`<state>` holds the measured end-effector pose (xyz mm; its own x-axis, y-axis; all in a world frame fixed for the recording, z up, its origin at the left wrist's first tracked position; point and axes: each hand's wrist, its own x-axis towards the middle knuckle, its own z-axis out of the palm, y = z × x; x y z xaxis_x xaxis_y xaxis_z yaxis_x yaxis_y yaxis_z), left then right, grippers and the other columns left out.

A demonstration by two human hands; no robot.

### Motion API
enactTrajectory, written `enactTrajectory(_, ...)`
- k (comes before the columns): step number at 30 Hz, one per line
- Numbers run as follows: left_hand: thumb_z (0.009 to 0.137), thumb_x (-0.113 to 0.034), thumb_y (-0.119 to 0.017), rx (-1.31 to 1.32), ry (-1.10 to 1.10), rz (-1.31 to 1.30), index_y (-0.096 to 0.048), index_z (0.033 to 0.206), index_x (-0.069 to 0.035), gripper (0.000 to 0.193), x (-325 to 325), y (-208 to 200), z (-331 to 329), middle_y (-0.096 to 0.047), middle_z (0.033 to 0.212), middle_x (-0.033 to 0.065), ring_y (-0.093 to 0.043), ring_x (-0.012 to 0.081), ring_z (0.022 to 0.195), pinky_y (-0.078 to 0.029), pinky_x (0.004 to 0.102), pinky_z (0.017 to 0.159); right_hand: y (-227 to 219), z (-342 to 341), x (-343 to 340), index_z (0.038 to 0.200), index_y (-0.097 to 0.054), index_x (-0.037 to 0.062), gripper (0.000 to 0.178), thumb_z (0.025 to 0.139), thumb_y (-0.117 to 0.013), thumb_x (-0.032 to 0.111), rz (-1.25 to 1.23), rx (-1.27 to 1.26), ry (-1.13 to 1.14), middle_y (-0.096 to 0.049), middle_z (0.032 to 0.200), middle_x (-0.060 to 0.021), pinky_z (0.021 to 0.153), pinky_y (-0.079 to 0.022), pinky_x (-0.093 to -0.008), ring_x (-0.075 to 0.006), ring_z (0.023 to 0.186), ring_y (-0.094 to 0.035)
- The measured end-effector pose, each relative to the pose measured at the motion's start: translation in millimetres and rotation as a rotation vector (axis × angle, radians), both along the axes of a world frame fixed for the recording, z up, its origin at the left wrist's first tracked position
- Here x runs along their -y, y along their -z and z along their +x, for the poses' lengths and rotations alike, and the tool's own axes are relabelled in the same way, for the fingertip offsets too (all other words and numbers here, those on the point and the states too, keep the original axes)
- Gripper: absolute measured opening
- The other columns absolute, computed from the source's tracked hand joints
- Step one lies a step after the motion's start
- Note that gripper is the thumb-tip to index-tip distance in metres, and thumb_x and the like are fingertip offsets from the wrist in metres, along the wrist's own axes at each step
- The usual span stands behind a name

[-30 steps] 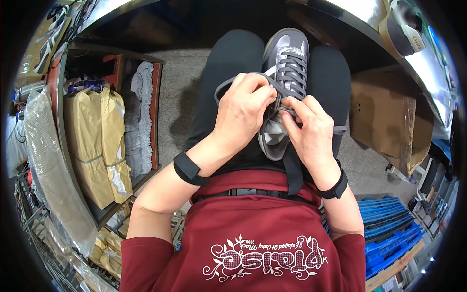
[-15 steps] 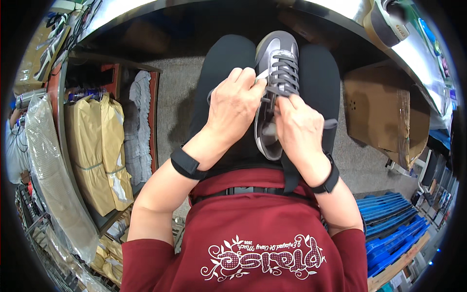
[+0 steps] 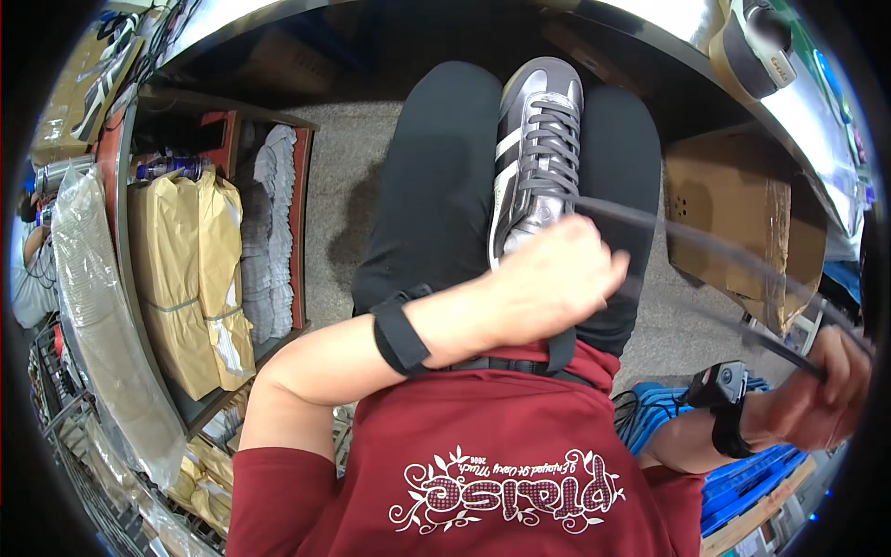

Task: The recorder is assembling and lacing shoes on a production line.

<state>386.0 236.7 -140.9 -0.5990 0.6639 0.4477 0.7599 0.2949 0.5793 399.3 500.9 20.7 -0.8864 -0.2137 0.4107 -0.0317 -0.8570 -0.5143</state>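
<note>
Since half a second ago my right hand has swung way out right, clenched on the dark shoelace, while my left hand clamps the grey sneaker on my lap, so I'd say lace-tightening, needing a steady pull next.

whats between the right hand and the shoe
In the head view, a taut dark lace runs from the grey shoe to the right hand, crossing the right thigh and cardboard box.
</note>
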Motion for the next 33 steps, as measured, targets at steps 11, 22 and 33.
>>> enactTrajectory(11, 0.101, -0.034, -0.043, 0.805, -0.349, 1.11, -0.056, 0.104, -0.001, 0.036, 113.4, -54.8, -34.6, -0.026, 0.058, -0.005, -0.022, 0.0053, 0.048, -0.018, 0.0222, 0.043, 51.0, -13.8, -20.9, 0.096, -0.044, 0.0027, 0.007, 0.098, -0.044, 0.01, -0.043, 0.274, 0.208, -0.03, 0.059, 0.003, 0.055, -0.031, -0.0221, -0.008, 0.054, -0.03)
enactTrajectory(22, 0.075, -0.021, -0.077, 0.528, -0.434, -0.168, -0.071, 0.098, -0.009, 0.027, 95.1, -19.7, -12.5, -0.059, 0.074, 0.0064, -0.06, 0.0208, 0.068, -0.048, 0.0294, 0.064, 127.7, -8.1, 58.0, 0.115, -0.064, 0.0042, 0.026, 0.09, -0.061, 0.011, 1.553, 0.263, 0.54, -0.071, 0.089, -0.0094, 0.074, -0.051, -0.0254, -0.0145, 0.082, -0.067)
enactTrajectory(33, 0.058, -0.001, -0.076, 0.123, -0.656, -0.175, -0.052, 0.124, -0.008, 0.07, 34.4, 22.6, -14.2, -0.052, 0.069, 0.0042, -0.059, 0.0229, 0.06, -0.047, 0.0335, 0.053, 149.1, -3.6, 119.5, 0.101, -0.061, 0.0029, 0.014, 0.088, -0.058, 0.006, 1.656, 0.263, 0.314, -0.07, 0.081, -0.0121, 0.062, -0.052, -0.0316, -0.0247, 0.068, -0.068)
